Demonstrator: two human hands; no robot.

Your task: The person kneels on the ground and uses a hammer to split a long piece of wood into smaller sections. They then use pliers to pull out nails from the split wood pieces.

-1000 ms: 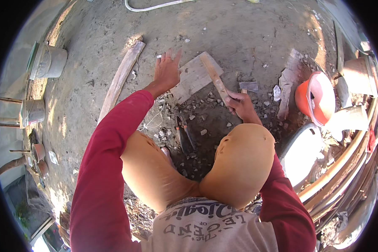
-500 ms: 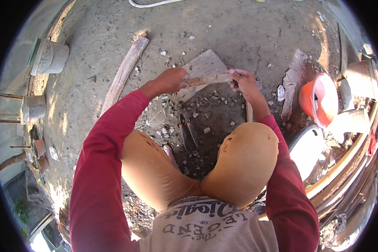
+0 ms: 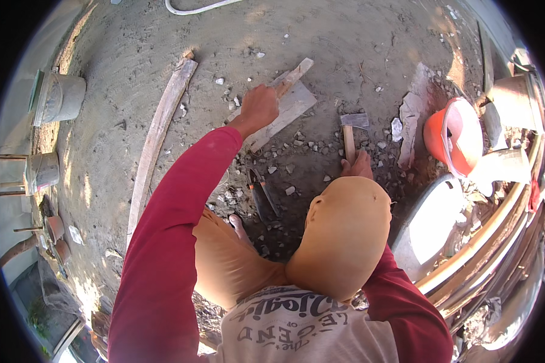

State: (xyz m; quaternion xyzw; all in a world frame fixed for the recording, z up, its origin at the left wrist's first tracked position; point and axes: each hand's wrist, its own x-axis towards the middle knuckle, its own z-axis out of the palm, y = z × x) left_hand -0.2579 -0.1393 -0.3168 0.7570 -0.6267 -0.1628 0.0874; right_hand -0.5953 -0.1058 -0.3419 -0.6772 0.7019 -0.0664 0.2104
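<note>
So the left hand (image 3: 260,109) is wrapped round a wooden strip (image 3: 295,77) top-centre, while the right hand (image 3: 360,163), too hidden to tell if closed, meets the hatchet (image 3: 355,121) right of centre, apparently tool-grabbing, and lifting would need a firm grip.

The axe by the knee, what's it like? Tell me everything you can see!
The axe has a flat grey head that looks metal and a straight, pale brown handle that looks wooden. It seems to lie on the stony ground, head pointing away from the person. The right hand is at the handle's near end; the knee partly blocks the view, so its grip is unclear.
</note>
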